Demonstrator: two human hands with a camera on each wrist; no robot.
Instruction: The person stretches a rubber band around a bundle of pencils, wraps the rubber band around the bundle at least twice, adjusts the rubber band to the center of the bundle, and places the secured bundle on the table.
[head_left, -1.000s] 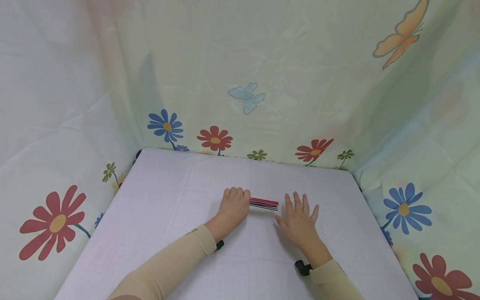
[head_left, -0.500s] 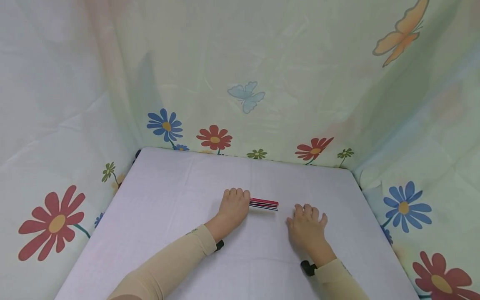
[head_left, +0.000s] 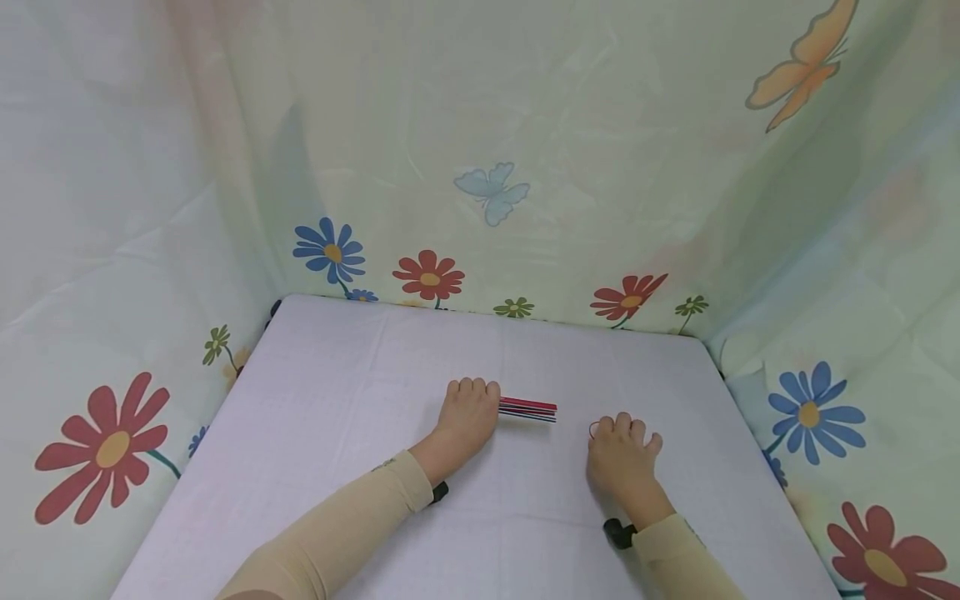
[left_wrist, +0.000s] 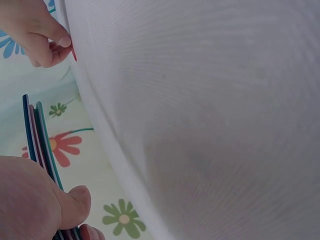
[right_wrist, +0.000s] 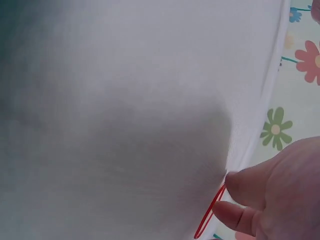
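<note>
My left hand (head_left: 468, 415) grips a bundle of thin, long coloured sticks (head_left: 528, 409), held level with their ends pointing right. In the left wrist view the sticks (left_wrist: 36, 131) show dark blue, pink and teal, with the thumb lying across them; the far part is hidden in the hand. To the right of the bundle, apart from it, my right hand (head_left: 621, 454) pinches a thin red rubber band (right_wrist: 209, 212) between thumb and fingers. A bit of that loop shows at the hand's left side in the head view, close over the table.
A white-covered table (head_left: 360, 350) lies under both hands. Behind it and along both sides hangs a pale curtain (head_left: 375, 125) printed with flowers and butterflies. A small black wrist device (head_left: 618, 533) sits under the right wrist.
My right hand has moved right and slightly nearer, away from the bundle's end. Its spread fingers have curled, and a red rubber band now shows in them. The left hand holds still.
</note>
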